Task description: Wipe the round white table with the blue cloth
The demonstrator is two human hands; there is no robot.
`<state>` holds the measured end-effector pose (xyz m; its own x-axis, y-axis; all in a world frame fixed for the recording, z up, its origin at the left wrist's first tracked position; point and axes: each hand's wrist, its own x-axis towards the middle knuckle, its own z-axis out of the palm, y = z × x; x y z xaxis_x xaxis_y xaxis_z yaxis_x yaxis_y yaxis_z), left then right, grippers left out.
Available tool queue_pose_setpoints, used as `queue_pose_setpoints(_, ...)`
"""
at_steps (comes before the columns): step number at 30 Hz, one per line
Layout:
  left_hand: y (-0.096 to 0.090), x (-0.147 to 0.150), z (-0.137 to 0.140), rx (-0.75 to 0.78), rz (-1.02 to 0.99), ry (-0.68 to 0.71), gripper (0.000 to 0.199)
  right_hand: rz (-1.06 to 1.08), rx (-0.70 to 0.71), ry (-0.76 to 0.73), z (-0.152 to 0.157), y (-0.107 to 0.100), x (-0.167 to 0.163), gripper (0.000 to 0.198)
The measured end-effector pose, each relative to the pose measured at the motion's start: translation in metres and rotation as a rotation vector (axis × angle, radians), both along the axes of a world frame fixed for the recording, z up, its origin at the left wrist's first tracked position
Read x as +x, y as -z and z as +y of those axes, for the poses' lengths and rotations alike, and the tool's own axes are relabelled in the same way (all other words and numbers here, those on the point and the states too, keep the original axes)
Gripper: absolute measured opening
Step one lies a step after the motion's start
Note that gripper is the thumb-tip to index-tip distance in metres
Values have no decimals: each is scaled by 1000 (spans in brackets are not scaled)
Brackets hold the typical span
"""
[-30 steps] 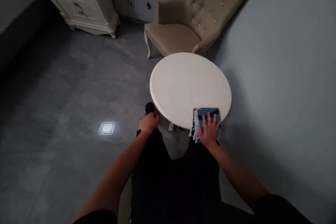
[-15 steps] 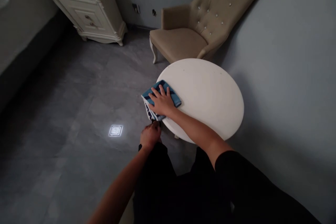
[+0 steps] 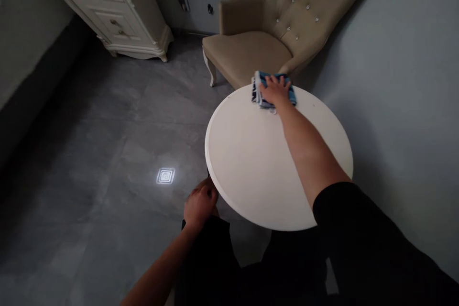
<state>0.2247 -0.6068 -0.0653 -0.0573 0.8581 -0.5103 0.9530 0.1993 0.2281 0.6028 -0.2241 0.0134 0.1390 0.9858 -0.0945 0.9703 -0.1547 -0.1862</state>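
Note:
My right hand (image 3: 276,90) lies flat with spread fingers on a folded blue, navy and white towel (image 3: 291,98). It presses the towel onto the far edge of a round white table (image 3: 251,162). My left hand (image 3: 200,204) is low by my knee, just outside the table's near left rim. Its fingers are curled closed, and whatever they may hold is hidden from view.
Behind the table stands a tan armchair (image 3: 247,52) with a buttoned back, close to the far rim. A white carved cabinet (image 3: 118,19) is at the back left. A grey wall (image 3: 401,81) runs along the right. A lit square pattern (image 3: 165,176) shows on the grey floor.
My right hand and the towel have moved from the table's left edge to its far edge, up and to the right. My left hand stays low near my knee, a little lower in view.

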Motion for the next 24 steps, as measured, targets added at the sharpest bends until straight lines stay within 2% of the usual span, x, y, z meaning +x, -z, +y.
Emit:
queue_pose_setpoints(3, -2, 4, 0, -3, 26, 3, 44, -80, -31, 149, -24, -4, 85, 83)
queue_pose_setpoints(6, -5, 10, -2, 3, 36, 5, 47, -106, -36, 252, -77, -6, 156, 84)
queue_pose_setpoints(8, -5, 13, -4, 17, 32, 12, 50, -96, -29, 305, -123, -6, 187, 85)
queue_pose_setpoints(11, -4, 17, -9, 39, 26, 33, 54, -84, -14, 350, -202, -7, 210, 89)
queue_pose_setpoints(15, -3, 18, -18, 60, 7, 56, 58, -57, -14, 365, -309, -7, 215, 92)
queue_pose_setpoints(18, -3, 17, -24, 70, 10, 44, 61, 60, 46, 461, -388, -2, 200, 98)
queue_pose_setpoints(21, -3, 16, -29, 74, 12, 31, 62, 183, 201, 583, -460, 16, 159, 101)
queue_pose_setpoints(24, 1, 15, -33, 87, -1, 35, 59, 245, 372, 648, -524, 44, 88, 98)
